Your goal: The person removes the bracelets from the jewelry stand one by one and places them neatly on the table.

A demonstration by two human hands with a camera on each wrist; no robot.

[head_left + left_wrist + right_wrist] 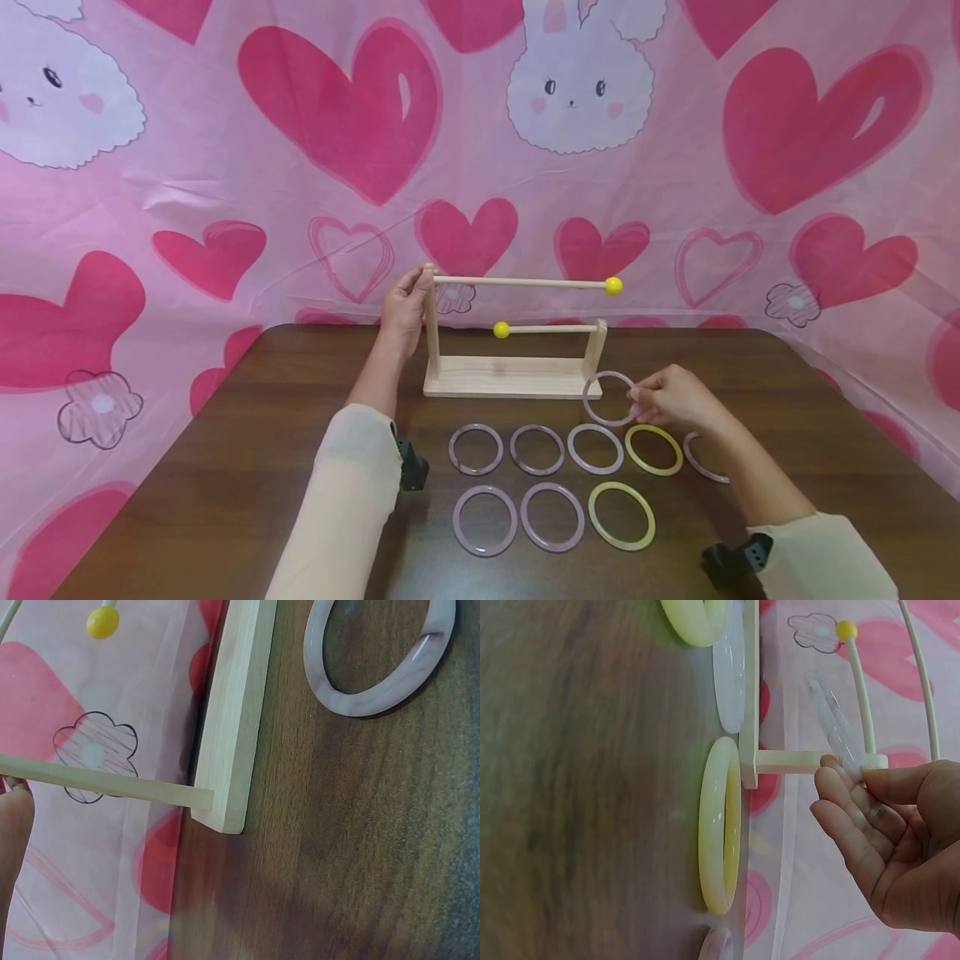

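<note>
A wooden stand (517, 377) has two posts, with an upper rod (525, 282) from the left post and a lower rod (558, 329) from the right. Each rod ends in a yellow ball, and both rods are bare. My left hand (403, 312) grips the top of the left post (432, 337). Between thumb and fingers, my right hand (678, 400) pinches a pale translucent bangle (587, 405) at its right side. The bangle is raised in front of the stand's right end, below the lower rod. In the right wrist view, this bangle (831, 724) appears nearly edge-on.
Several bangles lie in two rows before the stand: mostly pale purple ones (477, 472), plus a yellow bangle (660, 473) in the back row and another yellow bangle (633, 547) in front. My right forearm partly covers a bangle (697, 466). A pink heart-patterned cloth (465, 125) hangs behind the table.
</note>
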